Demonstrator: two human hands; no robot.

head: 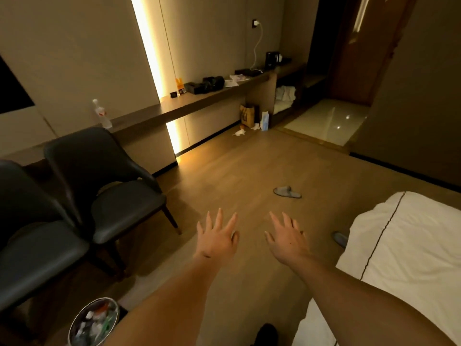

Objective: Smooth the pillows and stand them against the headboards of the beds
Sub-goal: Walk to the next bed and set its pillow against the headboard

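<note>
My left hand and my right hand are stretched out side by side over the wooden floor, palms down, fingers spread, holding nothing. The corner of a bed with a white cover and a thin dark stripe fills the lower right, just right of my right forearm. No pillow and no headboard is in view.
Two dark chairs stand at left, with a full waste bin in front. One grey slipper lies on the floor; another is by the bed. A long cluttered wall shelf runs along the back. Bags sit beneath it.
</note>
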